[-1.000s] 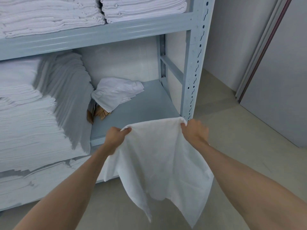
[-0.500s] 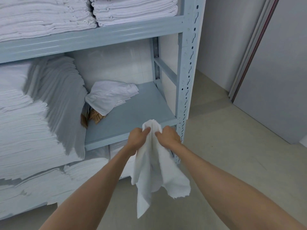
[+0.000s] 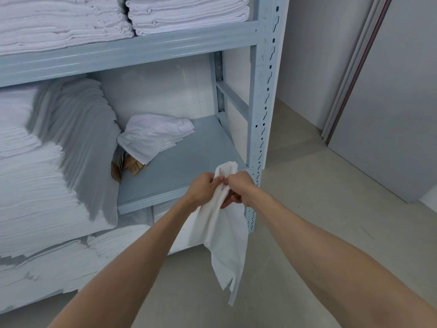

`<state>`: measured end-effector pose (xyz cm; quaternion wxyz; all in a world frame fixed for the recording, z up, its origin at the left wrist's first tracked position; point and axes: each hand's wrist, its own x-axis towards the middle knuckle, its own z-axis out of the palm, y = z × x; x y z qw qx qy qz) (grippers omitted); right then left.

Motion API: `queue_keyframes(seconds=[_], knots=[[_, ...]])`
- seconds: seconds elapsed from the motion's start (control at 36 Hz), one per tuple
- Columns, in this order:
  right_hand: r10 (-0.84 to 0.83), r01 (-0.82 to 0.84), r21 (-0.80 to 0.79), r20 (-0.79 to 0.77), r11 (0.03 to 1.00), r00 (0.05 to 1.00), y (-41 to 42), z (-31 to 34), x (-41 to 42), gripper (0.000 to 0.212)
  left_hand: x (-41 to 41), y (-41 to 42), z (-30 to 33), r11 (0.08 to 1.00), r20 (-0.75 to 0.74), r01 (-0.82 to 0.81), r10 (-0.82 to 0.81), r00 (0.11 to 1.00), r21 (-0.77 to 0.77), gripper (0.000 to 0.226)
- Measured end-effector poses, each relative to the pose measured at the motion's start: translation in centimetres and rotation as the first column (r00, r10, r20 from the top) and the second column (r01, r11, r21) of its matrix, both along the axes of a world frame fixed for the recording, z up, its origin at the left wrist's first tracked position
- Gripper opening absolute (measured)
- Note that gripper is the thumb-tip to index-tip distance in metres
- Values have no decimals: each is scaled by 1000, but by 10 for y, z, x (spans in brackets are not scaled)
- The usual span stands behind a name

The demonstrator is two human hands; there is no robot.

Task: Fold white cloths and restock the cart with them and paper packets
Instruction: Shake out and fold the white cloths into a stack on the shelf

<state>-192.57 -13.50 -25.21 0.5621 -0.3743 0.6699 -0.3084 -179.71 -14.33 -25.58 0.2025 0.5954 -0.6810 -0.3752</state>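
Observation:
A white cloth (image 3: 223, 235) hangs doubled over in front of the grey metal shelf (image 3: 179, 171), its top corners bunched together. My left hand (image 3: 205, 190) and my right hand (image 3: 238, 189) meet at that top edge, and each pinches the cloth with curled fingers. The cloth's lower end dangles over the floor. On the shelf board behind lies a crumpled white cloth (image 3: 153, 136), with brown paper packets (image 3: 128, 165) partly hidden beneath it.
Tall stacks of folded white cloths (image 3: 47, 166) fill the shelf's left side, and more stacks (image 3: 186, 13) sit on the level above. The shelf's perforated upright post (image 3: 264, 110) stands just right of my hands. A grey door panel (image 3: 390, 102) is at the right.
A second ago I held the cloth spread wide by two corners. My hands have come together, so the cloth now hangs folded in half and narrow.

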Motion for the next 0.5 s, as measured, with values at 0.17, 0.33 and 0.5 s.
queue_keyframes(seconds=[0.17,0.33,0.5], knots=[[34,-34,4,-4,999,999,5,2,-3,14,-7,-4,-1,990,37,-104,108,993,-98,45],[7,-7,-26,3,1000,1000,5,2,-2,14,-11,-7,5,997,83,2,4,997,-82,41],[-33,33,-8,42,999,999,3,2,-10,10,-9,-4,1,995,86,73,-67,994,-69,52]])
